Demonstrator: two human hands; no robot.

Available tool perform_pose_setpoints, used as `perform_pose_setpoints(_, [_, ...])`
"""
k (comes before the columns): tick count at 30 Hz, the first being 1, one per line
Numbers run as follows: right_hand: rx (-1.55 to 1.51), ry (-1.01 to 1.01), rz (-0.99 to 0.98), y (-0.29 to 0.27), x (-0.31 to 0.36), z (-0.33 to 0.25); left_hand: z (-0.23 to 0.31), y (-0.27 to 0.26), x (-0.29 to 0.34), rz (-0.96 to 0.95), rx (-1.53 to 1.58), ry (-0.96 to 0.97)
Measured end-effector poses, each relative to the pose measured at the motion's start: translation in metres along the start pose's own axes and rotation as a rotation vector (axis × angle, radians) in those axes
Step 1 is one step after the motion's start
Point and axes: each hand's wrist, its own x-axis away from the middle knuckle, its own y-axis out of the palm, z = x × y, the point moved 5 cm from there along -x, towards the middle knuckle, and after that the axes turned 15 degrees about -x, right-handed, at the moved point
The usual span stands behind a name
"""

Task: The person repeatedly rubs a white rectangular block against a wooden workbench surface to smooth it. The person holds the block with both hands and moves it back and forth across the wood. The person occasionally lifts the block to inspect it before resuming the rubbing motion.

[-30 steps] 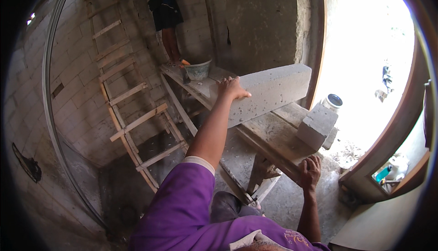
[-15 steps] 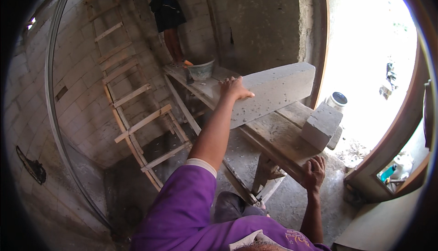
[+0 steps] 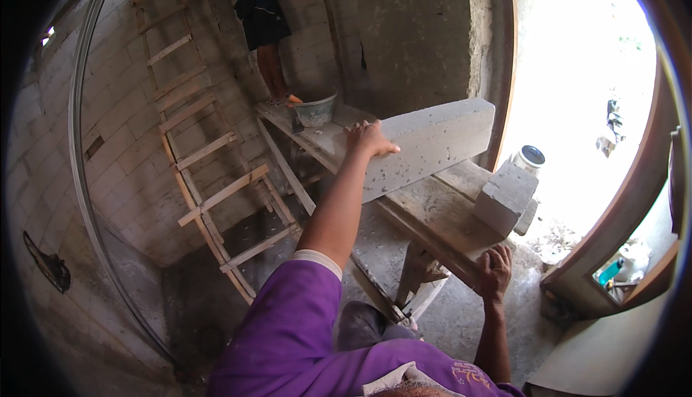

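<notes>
A long, pale grey concrete block (image 3: 432,144) with small pits in its face stands on its long edge across the wooden plank platform (image 3: 432,208). My left hand (image 3: 369,140) grips its left end, fingers over the top edge and thumb against the near face. At the platform's near right end, my right hand (image 3: 495,270) rests with curled fingers on the plank edge. A smaller block piece (image 3: 506,199) sits on the planks just beyond that hand. The underside of my right hand is hidden.
Farther along the platform stand a mortar bucket (image 3: 315,112) with an orange-handled tool and another person (image 3: 264,36). A wooden ladder (image 3: 202,159) leans at the left wall. A white pail (image 3: 530,157) is beside the bright doorway (image 3: 577,72). A trestle leg (image 3: 418,274) supports the planks.
Almost nothing differs. The whole view has shifted very slightly; both hands keep their places on the block and the plank.
</notes>
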Motion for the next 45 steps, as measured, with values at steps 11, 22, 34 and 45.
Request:
perform_pose_setpoints(11, [-0.019, -0.007, -0.007, -0.003, -0.002, -0.009, 0.001, 0.004, -0.002, 0.024, -0.01, 0.002])
perform_pose_setpoints(22, [-0.013, -0.001, -0.051, 0.007, -0.001, -0.005, -0.01, 0.006, -0.004, 0.093, -0.034, 0.016])
perform_pose_setpoints(34, [0.05, -0.042, -0.149, -0.004, -0.016, 0.003, 0.002, 0.022, -0.018, 0.127, 0.05, -0.032])
perform_pose_setpoints(45, [0.027, -0.107, -0.211, 0.0, -0.018, 0.023, 0.003, 0.017, -0.019, 0.02, -0.011, 0.002])
